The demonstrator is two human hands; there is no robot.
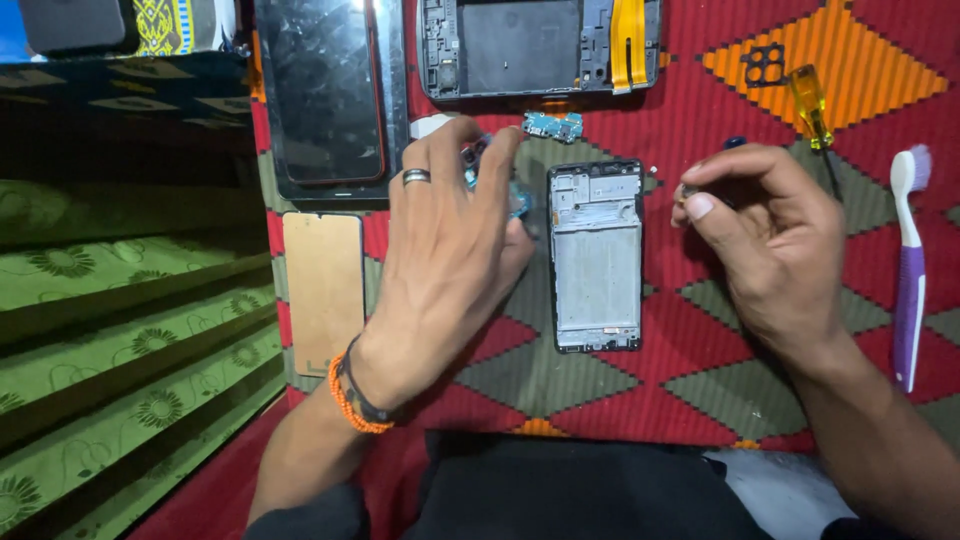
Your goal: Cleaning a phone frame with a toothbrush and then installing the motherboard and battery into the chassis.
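Note:
An opened phone frame (pixel 596 255) lies face up on a red patterned cloth (pixel 700 330), between my hands. My left hand (pixel 450 240), with a ring and an orange bead bracelet, rests just left of the frame, its fingertips on a small blue circuit board (pixel 519 200) that is mostly hidden under it. My right hand (pixel 765 235) hovers right of the frame, thumb and forefinger pinched on a small dark tool (pixel 688 192) whose shape I cannot make out.
A second blue board (pixel 553 126) lies above the frame. At the top are another stripped phone chassis (pixel 540 45) and a dark screen panel (pixel 325 95); a tan back plate (pixel 322 285) lies at left. A yellow-handled screwdriver (pixel 812 110) and purple toothbrush (pixel 910 270) are at right.

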